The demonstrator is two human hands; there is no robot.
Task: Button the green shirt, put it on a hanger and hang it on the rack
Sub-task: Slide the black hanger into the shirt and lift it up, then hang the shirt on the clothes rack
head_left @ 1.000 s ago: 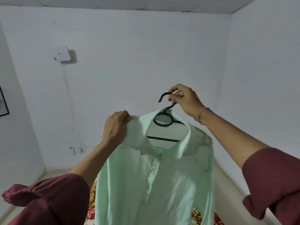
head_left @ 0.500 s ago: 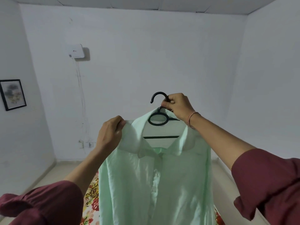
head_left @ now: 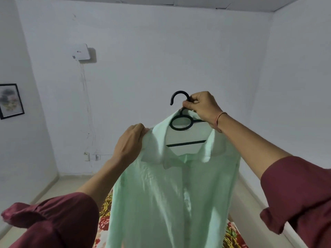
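1. Your right hand pinches the black hanger at its neck, just under the hook. Your left hand grips the green shirt at the shoulder beside the collar.
2. The shirt hangs in the air before you, long axis straight down, hook uppermost and opening leftward. No rack is in view.
3. The right hand is nearer the hook, so it should lead.
4. The shirt is pale mint, thin and creased, and its placket looks buttoned.
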